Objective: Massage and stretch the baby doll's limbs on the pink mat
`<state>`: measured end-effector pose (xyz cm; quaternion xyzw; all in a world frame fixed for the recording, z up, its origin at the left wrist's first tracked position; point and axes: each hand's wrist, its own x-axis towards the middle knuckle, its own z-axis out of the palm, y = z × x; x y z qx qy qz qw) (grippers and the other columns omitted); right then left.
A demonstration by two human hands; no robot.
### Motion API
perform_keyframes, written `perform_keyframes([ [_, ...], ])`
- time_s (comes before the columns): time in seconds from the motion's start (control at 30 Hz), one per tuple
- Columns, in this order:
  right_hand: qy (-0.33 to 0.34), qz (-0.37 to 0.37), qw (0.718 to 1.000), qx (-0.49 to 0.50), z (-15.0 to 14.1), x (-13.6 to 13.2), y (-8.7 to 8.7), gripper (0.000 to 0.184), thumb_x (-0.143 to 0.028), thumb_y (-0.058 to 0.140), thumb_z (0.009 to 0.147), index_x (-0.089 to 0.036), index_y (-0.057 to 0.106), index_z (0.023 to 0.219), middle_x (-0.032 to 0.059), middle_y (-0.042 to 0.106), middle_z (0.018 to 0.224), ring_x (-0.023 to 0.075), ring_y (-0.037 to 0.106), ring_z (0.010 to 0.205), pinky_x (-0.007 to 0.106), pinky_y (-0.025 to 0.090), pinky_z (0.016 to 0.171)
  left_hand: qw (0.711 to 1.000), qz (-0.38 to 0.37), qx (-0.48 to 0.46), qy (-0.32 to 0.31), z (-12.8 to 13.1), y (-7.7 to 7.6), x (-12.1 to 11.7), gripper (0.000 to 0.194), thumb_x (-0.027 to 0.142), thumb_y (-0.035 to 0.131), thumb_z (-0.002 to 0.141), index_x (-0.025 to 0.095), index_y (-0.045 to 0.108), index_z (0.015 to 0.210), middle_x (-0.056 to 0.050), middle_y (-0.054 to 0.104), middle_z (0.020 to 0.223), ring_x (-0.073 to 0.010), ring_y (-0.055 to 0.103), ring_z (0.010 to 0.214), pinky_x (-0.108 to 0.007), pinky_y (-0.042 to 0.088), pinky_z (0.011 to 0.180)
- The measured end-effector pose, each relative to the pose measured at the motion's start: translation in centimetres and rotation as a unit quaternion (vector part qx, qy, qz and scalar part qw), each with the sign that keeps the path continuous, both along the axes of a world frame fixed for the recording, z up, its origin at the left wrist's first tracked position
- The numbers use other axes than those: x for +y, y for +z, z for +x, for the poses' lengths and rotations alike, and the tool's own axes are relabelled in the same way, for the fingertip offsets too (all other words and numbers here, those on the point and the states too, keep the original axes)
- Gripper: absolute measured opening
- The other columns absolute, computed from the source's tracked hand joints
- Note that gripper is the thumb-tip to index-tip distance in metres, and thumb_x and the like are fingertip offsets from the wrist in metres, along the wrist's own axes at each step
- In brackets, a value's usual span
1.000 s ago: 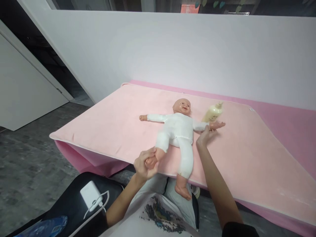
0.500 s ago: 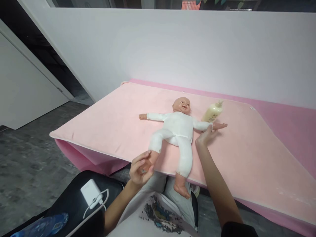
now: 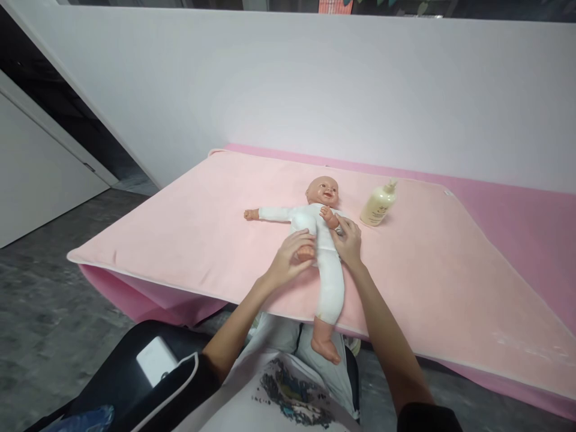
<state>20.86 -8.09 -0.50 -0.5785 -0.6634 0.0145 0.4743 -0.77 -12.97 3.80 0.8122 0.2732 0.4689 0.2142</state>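
A baby doll [image 3: 321,240] in a white suit lies on its back on the pink mat [image 3: 202,222]. My left hand [image 3: 290,258] is closed around the doll's foot and has bent that leg up against its belly. My right hand [image 3: 347,241] holds the doll's forearm, folded in over its chest. The doll's other arm stretches out to the left. Its other leg hangs straight over the mat's near edge.
A cream pump bottle [image 3: 378,204] stands on the mat just right of the doll's head. A white wall runs behind the pink-covered table [image 3: 531,222]. On my lap at lower left sits a black bag [image 3: 130,384] with a white power bank [image 3: 155,360] and cable.
My left hand pushed the doll's foot from the mat's edge up toward its belly, bending the leg. My right hand brought the doll's outstretched arm from beside the bottle in over its chest.
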Motion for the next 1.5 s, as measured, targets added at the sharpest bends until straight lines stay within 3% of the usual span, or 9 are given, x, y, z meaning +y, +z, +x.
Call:
perform_keyframes([
  [0.17,0.008,0.036,0.997,0.068,-0.2,-0.2,-0.1,0.045,-0.036,0.055,0.082,-0.021,0.057,0.125,0.0100,0.061,0.115,0.0231,0.055,0.108,0.042,0.042,0.099,0.983,0.152,0.102,0.029,1.1,-0.7,-1.5,0.023,0.028,0.058,0.083,0.018,0.060,0.104,-0.009,0.067,0.113,-0.0254,0.055,0.121,-0.053,0.027,0.113],
  [0.3,-0.027,0.084,0.958,0.271,-0.2,0.1,0.0,0.053,-0.042,0.055,0.082,-0.015,0.050,0.128,0.0130,0.057,0.124,0.0225,0.054,0.115,0.040,0.043,0.100,0.975,0.219,-0.004,0.049,0.7,1.0,-3.9,0.015,0.025,0.058,0.075,0.017,0.055,0.087,-0.010,0.070,0.100,-0.0276,0.060,0.114,-0.055,0.033,0.110],
  [0.43,-0.126,0.120,0.877,0.448,1.3,1.0,-0.5,0.055,-0.042,0.047,0.084,-0.014,0.042,0.131,0.0146,0.053,0.126,0.0225,0.055,0.114,0.041,0.046,0.097,0.978,0.179,-0.107,0.023,0.0,1.1,-7.7,0.018,0.024,0.059,0.067,0.019,0.050,0.082,-0.006,0.069,0.080,-0.0267,0.068,0.093,-0.050,0.047,0.095],
  [0.6,-0.156,0.128,0.832,0.517,3.3,1.8,-1.8,0.069,-0.034,0.035,0.084,-0.027,0.009,0.148,0.0100,0.025,0.150,0.0193,0.039,0.134,0.042,0.045,0.100,0.984,0.103,-0.143,-0.023,0.0,-2.5,-11.0,0.012,0.028,0.056,0.068,0.020,0.049,0.074,0.001,0.057,0.056,-0.0186,0.059,0.052,-0.041,0.051,0.066],
  [0.73,-0.158,0.150,0.865,0.452,2.6,1.3,-1.1,0.062,-0.037,0.036,0.087,-0.027,0.019,0.145,0.0098,0.025,0.150,0.0214,0.036,0.136,0.044,0.041,0.103,0.976,0.083,-0.197,-0.041,-0.6,-2.8,-10.4,0.015,0.030,0.056,0.068,0.020,0.048,0.075,0.001,0.054,0.055,-0.0180,0.056,0.051,-0.041,0.048,0.065],
  [1.0,-0.026,0.118,0.978,0.169,-0.6,-0.1,0.0,0.049,-0.036,0.053,0.084,-0.018,0.048,0.129,0.0128,0.057,0.117,0.0231,0.055,0.109,0.042,0.045,0.097,0.945,-0.050,-0.239,-0.218,-3.3,5.0,-2.6,0.048,0.062,0.047,0.083,0.015,0.059,0.074,-0.004,0.055,0.051,-0.0191,0.055,0.057,-0.040,0.044,0.072],
  [1.13,0.051,0.059,0.996,-0.034,-0.5,-0.3,0.0,0.038,-0.025,0.053,0.083,-0.023,0.061,0.121,0.0096,0.060,0.107,0.0228,0.055,0.103,0.043,0.044,0.096,0.933,-0.101,-0.279,-0.204,-1.7,4.0,2.3,0.047,0.056,0.049,0.082,0.015,0.056,0.059,-0.005,0.054,0.048,-0.0188,0.053,0.053,-0.040,0.043,0.072],
  [1.3,0.043,0.042,0.998,0.017,-0.5,-0.3,0.2,0.041,-0.029,0.054,0.083,-0.022,0.060,0.122,0.0097,0.060,0.107,0.0219,0.055,0.103,0.042,0.045,0.095,0.904,-0.159,-0.370,-0.143,-1.6,2.7,4.2,0.045,0.055,0.050,0.079,0.017,0.053,0.055,-0.002,0.049,0.044,-0.0184,0.053,0.051,-0.040,0.042,0.077],
  [1.5,-0.036,0.064,0.942,0.329,-0.4,0.3,0.1,0.056,-0.041,0.056,0.081,-0.014,0.050,0.129,0.0128,0.054,0.128,0.0222,0.051,0.119,0.040,0.040,0.103,0.908,-0.185,-0.300,-0.228,-4.1,3.8,-3.0,0.049,0.057,0.044,0.082,0.017,0.054,0.055,-0.005,0.051,0.043,-0.0203,0.053,0.051,-0.042,0.042,0.076],
])
